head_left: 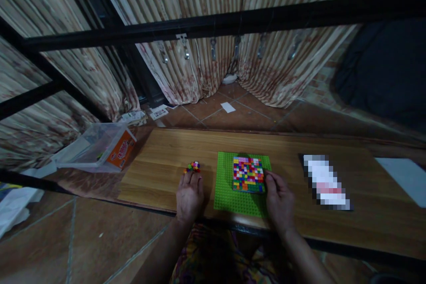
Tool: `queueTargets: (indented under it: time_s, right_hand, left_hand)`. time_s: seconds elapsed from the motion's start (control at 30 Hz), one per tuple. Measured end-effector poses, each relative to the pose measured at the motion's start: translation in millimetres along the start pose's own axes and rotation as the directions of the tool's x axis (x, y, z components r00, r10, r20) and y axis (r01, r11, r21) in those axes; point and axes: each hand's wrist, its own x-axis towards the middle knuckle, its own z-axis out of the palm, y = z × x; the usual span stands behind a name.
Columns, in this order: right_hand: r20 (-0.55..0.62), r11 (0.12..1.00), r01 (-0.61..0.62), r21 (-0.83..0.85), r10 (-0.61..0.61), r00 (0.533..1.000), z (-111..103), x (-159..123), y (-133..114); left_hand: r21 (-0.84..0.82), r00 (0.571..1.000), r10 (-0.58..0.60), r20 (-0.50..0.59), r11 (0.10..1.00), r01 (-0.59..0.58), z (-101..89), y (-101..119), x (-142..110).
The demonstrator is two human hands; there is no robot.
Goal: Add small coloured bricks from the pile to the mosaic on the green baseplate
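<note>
A green studded baseplate lies on the wooden table in front of me. Over it is a square panel of small multicoloured toy bricks, seemingly a little raised, with a shadow along its edge. My right hand pinches the panel's right edge between thumb and fingers. To the left of the baseplate, my left hand rests palm down with fingers stretched forward. Its fingertips reach a small heap of loose coloured bricks; whether they press on any brick is hidden.
A phone-like object with a pixelated screen lies on the table at right, with a white sheet beyond. A clear plastic bin with an orange label stands left. A black metal bar crosses ahead, with hanging clips.
</note>
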Motion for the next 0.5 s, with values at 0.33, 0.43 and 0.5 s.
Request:
queueTargets:
  time_s: [0.33, 0.43, 0.5]
  right_hand:
    - [-0.025, 0.996, -0.035, 0.086, 0.037, 0.999, 1.8, 1.0, 2.3]
    - [-0.044, 0.989, -0.045, 0.138, 0.052, 0.998, 1.0, -0.1, -0.2]
    - [-0.066, 0.989, -0.022, 0.149, 0.032, 0.997, -1.6, -5.4, -7.7]
  left_hand:
    - [-0.502, 0.984, -0.006, 0.179, 0.859, 0.097, -11.8, 53.0, -20.3]
    - [-0.607, 0.979, 0.016, 0.203, 0.786, 0.113, -16.4, 61.5, -19.3]
    - [-0.643, 0.970, 0.009, 0.242, 0.750, 0.154, -19.2, 64.7, -18.8]
